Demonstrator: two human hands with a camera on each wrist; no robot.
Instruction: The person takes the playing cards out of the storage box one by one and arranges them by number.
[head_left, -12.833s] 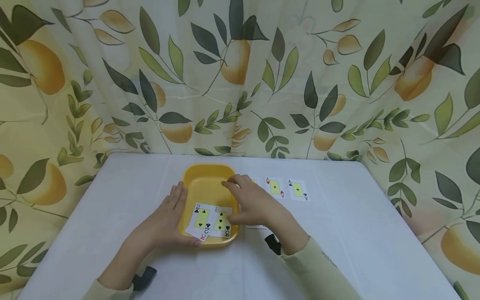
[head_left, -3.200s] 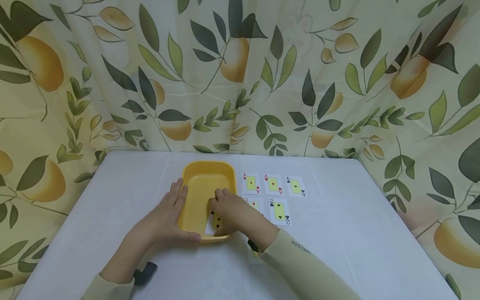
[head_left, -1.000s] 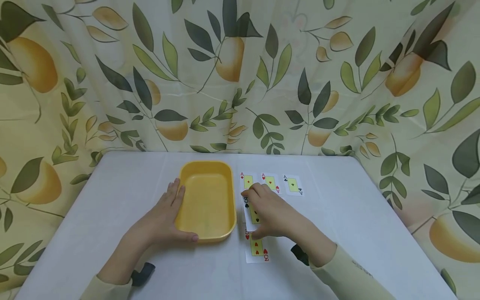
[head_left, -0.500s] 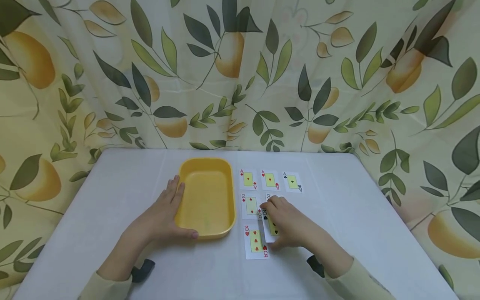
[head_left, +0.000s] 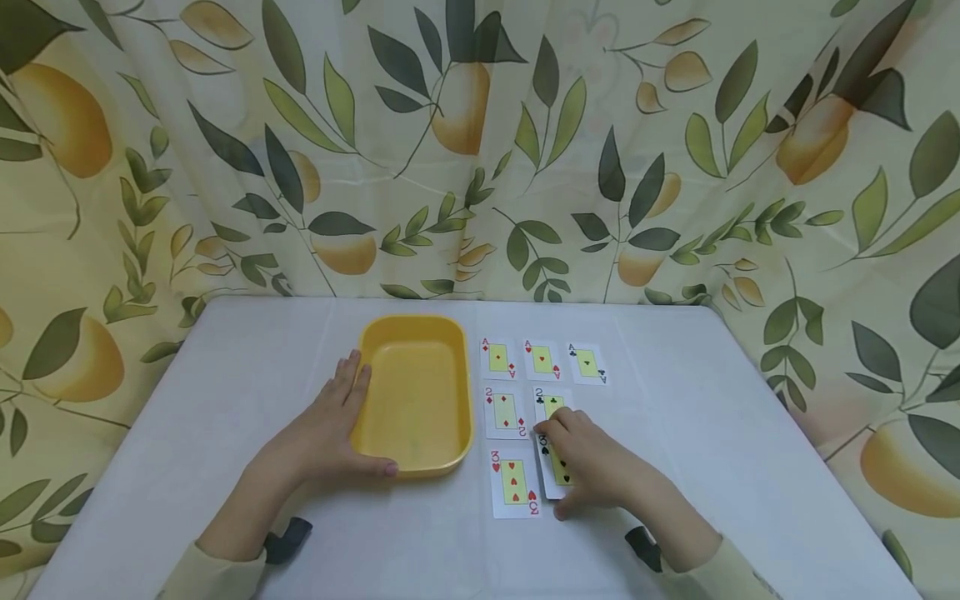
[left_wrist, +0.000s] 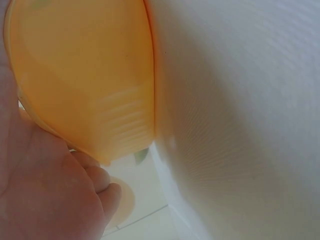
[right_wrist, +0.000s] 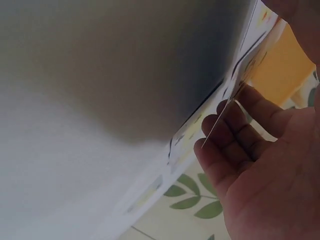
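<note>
My right hand [head_left: 592, 462] pinches a playing card [head_left: 558, 478], a black three, by its edges. The card is tilted and overlaps the lower part of the two of clubs [head_left: 553, 403] in the head view. In the right wrist view, the fingertips [right_wrist: 212, 157] meet the card's thin edge. My left hand [head_left: 318, 442] lies against the left side of a yellow plastic tray [head_left: 462, 417], fingers extended, thumb along its near edge. The left wrist view shows the palm beside the tray's wall [left_wrist: 85, 75]. No cards show inside the tray.
Three aces lie in a back row: diamonds [head_left: 497, 358], hearts [head_left: 542, 360] and clubs [head_left: 588, 363]. The two of diamonds [head_left: 506, 412] and three of hearts [head_left: 514, 483] lie nearer, just right of the tray. A white cloth covers the table [head_left: 712, 400]; a patterned curtain [head_left: 570, 150] hangs behind.
Cards once in the tray now lie on the table in rows. My right hand took the last card, the black three, from the tray and carried it right and nearer. My left hand stayed.
</note>
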